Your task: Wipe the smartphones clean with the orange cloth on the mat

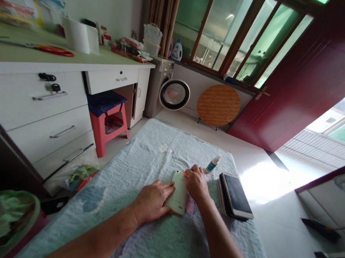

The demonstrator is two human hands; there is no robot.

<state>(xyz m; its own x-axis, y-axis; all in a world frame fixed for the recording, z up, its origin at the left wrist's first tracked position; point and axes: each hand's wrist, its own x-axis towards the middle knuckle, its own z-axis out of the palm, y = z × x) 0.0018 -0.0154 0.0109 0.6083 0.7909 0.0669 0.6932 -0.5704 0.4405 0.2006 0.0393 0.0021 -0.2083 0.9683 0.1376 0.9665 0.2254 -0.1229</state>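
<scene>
A pale smartphone [178, 195] lies back side up on the light blue cloth, its camera end away from me. My left hand [154, 200] braces its left edge, thumb near the bottom and fingers along the side. At the phone's upper right corner, my right hand [196, 180] is closed on a small orange piece, mostly hidden under the fingers, pressed against the phone's back. Just beyond that hand stands a small spray bottle [212, 165] with a blue label and a white top. To the right rests a stack of phones or tablets, a gold-framed one [238, 195] uppermost.
The cloth-covered table [155, 157] has its right edge near the device stack. A waste bin [32, 220] stands at lower left, a red stool [102, 131] beside the desk [48, 105]. Farther off are an open washing machine [159, 87] and a round folded tabletop [218, 106].
</scene>
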